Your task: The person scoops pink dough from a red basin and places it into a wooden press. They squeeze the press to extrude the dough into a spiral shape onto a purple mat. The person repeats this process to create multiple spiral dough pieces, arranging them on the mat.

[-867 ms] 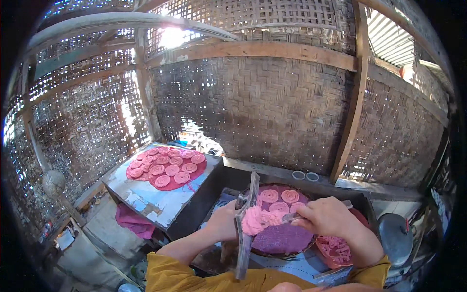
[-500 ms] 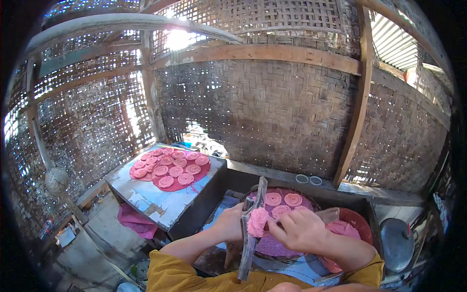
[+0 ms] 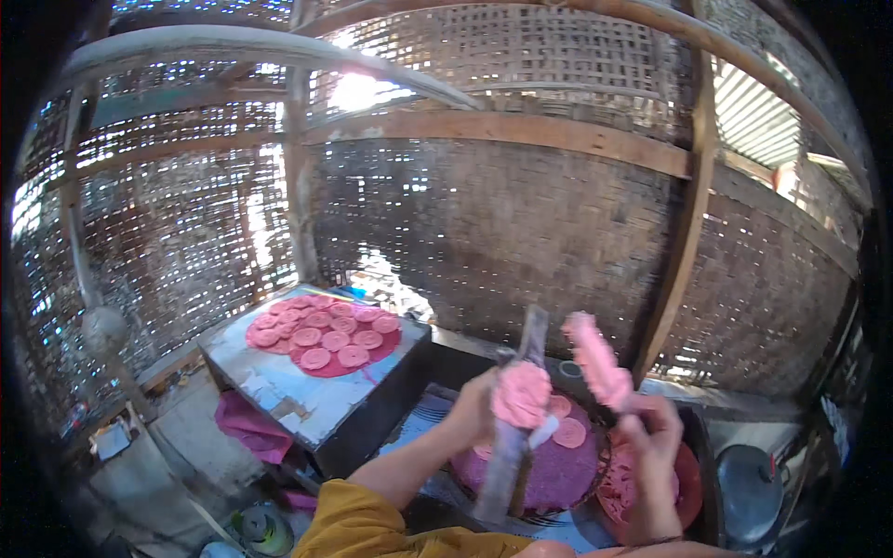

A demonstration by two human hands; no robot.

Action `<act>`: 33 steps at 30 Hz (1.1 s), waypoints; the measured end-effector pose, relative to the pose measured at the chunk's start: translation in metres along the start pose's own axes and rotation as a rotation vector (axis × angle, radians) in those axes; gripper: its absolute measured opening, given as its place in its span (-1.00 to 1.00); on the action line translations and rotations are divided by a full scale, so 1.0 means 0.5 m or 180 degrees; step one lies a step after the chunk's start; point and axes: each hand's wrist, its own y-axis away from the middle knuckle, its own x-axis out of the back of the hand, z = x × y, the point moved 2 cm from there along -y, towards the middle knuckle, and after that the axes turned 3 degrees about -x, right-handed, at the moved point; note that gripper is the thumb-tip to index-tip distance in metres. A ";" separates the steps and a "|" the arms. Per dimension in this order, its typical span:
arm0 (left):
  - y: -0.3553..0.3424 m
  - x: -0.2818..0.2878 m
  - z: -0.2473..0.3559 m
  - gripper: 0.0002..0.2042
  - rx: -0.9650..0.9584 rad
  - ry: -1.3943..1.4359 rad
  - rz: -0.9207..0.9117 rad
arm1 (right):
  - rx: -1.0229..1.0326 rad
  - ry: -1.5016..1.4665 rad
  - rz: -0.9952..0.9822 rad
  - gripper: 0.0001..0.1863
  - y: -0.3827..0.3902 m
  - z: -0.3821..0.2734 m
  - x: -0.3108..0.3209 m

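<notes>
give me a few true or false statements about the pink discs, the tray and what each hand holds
1. The right hand holds up a pink flat piece. True.
2. The left hand is empty. False: it grips a long flat tool with a pink dough lump on it.
3. A round dark purple tray with a few pink discs lies under the hands. True.
4. The round tray of many pink discs at the left sits on the ground. False: it rests on a raised box-like stand.
5. The wall behind is woven matting on a wooden frame. True.
</notes>
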 end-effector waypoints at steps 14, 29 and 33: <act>-0.026 -0.063 -0.037 -0.73 -0.3269 -0.5012 -0.0461 | 0.2565 0.2666 0.0788 -0.66 0.014 0.011 0.023; -0.039 -0.077 -0.046 -0.66 -0.1702 -0.3083 -0.0501 | 0.1982 0.2612 0.0845 -0.74 0.004 0.018 0.032; -0.064 -0.022 -0.039 -0.70 -0.2055 -0.3016 -0.0854 | 0.2307 0.2774 0.0258 -0.74 0.028 0.024 0.015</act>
